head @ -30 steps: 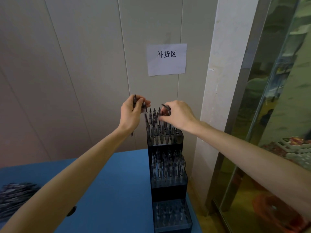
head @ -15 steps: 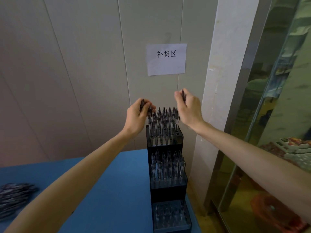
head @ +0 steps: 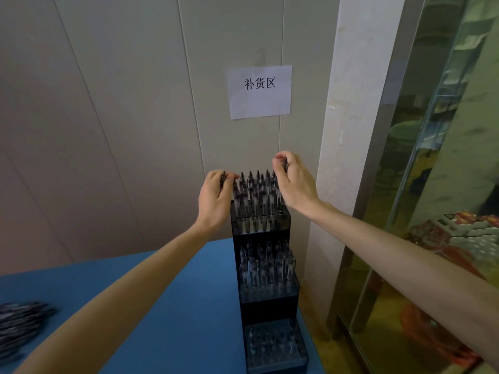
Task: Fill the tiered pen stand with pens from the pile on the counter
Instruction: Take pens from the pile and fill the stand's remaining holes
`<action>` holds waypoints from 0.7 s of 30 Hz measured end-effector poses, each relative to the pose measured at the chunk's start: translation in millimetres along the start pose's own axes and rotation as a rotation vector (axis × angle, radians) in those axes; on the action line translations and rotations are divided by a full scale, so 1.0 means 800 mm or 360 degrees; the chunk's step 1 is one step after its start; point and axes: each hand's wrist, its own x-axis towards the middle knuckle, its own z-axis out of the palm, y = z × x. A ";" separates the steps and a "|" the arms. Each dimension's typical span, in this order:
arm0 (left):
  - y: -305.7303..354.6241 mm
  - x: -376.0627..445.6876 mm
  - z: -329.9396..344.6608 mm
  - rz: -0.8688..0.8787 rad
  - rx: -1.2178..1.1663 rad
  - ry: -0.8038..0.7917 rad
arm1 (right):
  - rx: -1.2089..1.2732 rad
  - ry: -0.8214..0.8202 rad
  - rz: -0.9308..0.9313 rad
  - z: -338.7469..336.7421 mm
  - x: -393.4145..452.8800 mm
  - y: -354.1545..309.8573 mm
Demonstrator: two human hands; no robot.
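Nearest, the pen pile (head: 21, 322) lies on the blue table (head: 151, 306), well below and left of the left hand (head: 214, 197). The tiered pen stand (head: 266, 279) rises at the table's right edge. Both hands work the top tier: the left hand pinches a pen, and the right hand (head: 293, 182) pinches another. Each probably needs a free hole. The wall stands close behind.

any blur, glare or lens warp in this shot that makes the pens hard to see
Head view: wide-angle warp bows the wall seams and pillar. The pens in the stand are soft, dark and merge together; the pile at the left edge is smeared. The glass at right carries greenish reflections. The sign is sharp. Both hands, left and right, are evenly lit, with no hard shadows.
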 end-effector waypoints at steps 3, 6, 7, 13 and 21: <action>0.003 0.007 -0.006 -0.0005 -0.0070 0.0068 | 0.0071 -0.0075 0.0098 -0.002 0.007 0.002; 0.013 0.027 -0.017 0.0030 -0.0174 0.0126 | 0.0082 -0.0151 0.0092 -0.003 0.007 0.006; 0.018 0.034 -0.020 0.0045 -0.0215 0.0137 | 0.0088 -0.0151 0.0088 -0.003 0.006 0.006; 0.045 0.067 -0.023 0.0137 -0.0280 0.0117 | -0.0047 -0.0327 0.0074 0.000 -0.001 0.009; 0.036 0.070 -0.001 0.0119 -0.0323 -0.0149 | 0.0118 -0.0651 0.0298 -0.009 -0.013 0.008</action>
